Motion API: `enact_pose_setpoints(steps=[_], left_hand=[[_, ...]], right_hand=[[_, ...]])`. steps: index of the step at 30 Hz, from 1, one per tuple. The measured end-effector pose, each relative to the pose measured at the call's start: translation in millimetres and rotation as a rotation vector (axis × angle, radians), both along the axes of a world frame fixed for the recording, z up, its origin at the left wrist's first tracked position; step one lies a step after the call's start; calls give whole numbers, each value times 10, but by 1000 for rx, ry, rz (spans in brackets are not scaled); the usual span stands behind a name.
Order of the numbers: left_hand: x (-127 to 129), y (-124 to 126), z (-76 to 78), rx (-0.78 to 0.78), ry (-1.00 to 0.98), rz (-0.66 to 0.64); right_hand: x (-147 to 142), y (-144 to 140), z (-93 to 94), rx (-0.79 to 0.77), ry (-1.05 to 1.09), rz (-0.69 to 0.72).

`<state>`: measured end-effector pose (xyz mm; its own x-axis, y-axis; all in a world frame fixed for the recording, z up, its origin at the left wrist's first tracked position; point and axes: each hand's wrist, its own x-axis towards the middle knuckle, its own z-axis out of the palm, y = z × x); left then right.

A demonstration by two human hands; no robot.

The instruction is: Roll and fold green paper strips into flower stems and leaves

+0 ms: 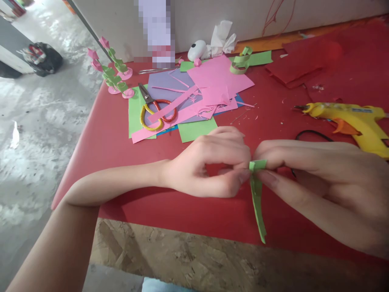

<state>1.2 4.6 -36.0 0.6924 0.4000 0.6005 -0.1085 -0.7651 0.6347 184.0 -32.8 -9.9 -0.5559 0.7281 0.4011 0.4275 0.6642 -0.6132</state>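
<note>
Together, both hands [212, 162] on green paper strip [257, 194].

Home craft corner, not a proper workshop. Low red table [127, 121] sits against a plain white wall [304, 12], bare worn concrete floor [45, 101] beside it. Tabletop is covered in cut coloured paper sheets [212, 77], scissors [154, 111], a yellow glue gun [352, 121], red card [304, 61]. Finished paper flowers [114, 73] stand at the table corner. Dark bag [42, 59] lies on the floor.
</note>
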Motion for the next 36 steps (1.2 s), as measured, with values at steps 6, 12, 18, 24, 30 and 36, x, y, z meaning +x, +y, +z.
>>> enact_pose_setpoints(steps=[6, 12, 18, 24, 30, 36], left_hand=[[21, -16, -9, -13, -28, 39], [23, -45, -6, -36, -31, 59], [44, -122, -1, 103, 25, 291], [65, -110, -51, 226, 67, 403], [48, -86, -25, 212, 80, 364], [16, -67, 14, 211, 76, 319]], right_hand=[[-16, -30, -21, -30, 0, -5], [-52, -17, -69, -74, 35, 5], [-117, -124, -165, 219, -99, -138], [-156, -201, -179, 476, -289, -277], [-98, -115, -98, 190, -174, -207], [-89, -97, -79, 97, -99, -178]])
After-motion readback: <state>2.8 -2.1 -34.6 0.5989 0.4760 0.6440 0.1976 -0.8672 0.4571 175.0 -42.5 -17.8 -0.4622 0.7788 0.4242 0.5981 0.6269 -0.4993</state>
